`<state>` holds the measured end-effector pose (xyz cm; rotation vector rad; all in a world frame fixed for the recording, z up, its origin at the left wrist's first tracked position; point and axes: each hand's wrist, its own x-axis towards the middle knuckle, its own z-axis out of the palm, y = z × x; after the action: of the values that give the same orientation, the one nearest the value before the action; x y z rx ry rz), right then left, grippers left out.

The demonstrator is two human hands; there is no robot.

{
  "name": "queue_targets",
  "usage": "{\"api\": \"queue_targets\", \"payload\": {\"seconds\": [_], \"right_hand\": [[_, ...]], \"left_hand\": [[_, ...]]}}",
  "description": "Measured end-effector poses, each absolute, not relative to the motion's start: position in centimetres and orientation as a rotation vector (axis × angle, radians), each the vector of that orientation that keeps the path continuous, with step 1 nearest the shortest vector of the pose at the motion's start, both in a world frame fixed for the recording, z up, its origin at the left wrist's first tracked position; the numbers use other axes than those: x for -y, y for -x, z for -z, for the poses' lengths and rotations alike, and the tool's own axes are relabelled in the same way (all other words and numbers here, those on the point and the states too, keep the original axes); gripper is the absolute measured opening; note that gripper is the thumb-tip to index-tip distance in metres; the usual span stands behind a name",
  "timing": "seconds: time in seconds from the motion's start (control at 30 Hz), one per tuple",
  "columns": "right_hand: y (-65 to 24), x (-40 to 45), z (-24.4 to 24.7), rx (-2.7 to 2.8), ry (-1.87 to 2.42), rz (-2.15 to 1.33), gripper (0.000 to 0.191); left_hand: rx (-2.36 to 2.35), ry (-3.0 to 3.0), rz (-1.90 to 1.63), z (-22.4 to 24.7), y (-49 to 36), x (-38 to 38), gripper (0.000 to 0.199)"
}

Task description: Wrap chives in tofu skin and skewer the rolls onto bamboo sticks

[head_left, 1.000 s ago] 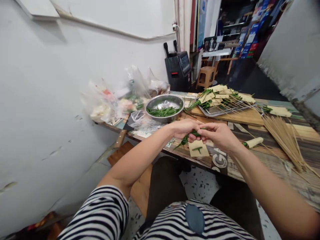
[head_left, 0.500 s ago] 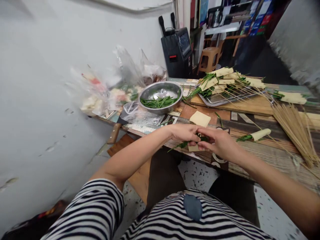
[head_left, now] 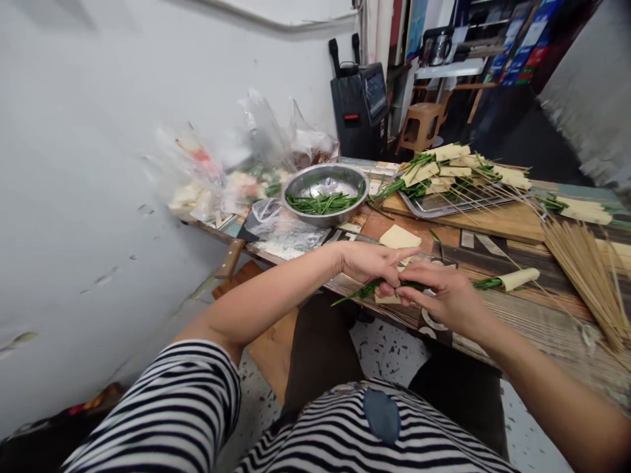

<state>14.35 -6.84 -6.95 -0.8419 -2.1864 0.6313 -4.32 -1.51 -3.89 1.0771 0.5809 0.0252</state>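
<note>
A small bunch of green chives is gripped between both hands at the table's near edge. My left hand is closed round the bunch, its index finger pointing out to the right. Thumb and fingers of my right hand pinch the same bunch farther along; its right end is partly hidden by them. Just beyond the hands lies a pale square sheet, seemingly tofu skin. Another pale piece shows below my fingers. To the right rests a rolled sheet with chives sticking out of it.
A steel bowl holds more chives. Rolled bundles on sticks lie heaped on a metal tray over a wooden board. Bamboo skewers fan out at the right. Plastic bags and a knife handle are at the left.
My left index finger has stretched out, and more of the chives shows between and beside the hands. The whole view has shifted slightly, so the table's things appear a little farther right and lower.
</note>
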Motion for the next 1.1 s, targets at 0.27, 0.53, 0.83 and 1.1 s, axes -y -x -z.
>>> {"api": "queue_targets", "payload": {"seconds": [0.27, 0.53, 0.83, 1.1], "right_hand": [[-14.4, 5.9, 6.8, 2.113, 0.993, -0.851, 0.021], [-14.4, 3.5, 9.5, 1.679, 1.228, -1.318, 0.032], [-15.9, 3.3, 9.0, 1.533, 1.300, -1.492, 0.044], [-13.2, 0.3, 1.4, 2.173, 1.123, -1.078, 0.017]], "left_hand": [[-0.643, -1.037, -0.233, 4.9, 5.4, 1.8, 0.088], [-0.986, -1.318, -0.579, 5.6, 6.4, 1.6, 0.034], [-1.057, -1.918, -0.862, 5.4, 10.4, 3.4, 0.036], [-0.793, -1.859, -0.513, 1.3, 8.2, 1.8, 0.030]]}}
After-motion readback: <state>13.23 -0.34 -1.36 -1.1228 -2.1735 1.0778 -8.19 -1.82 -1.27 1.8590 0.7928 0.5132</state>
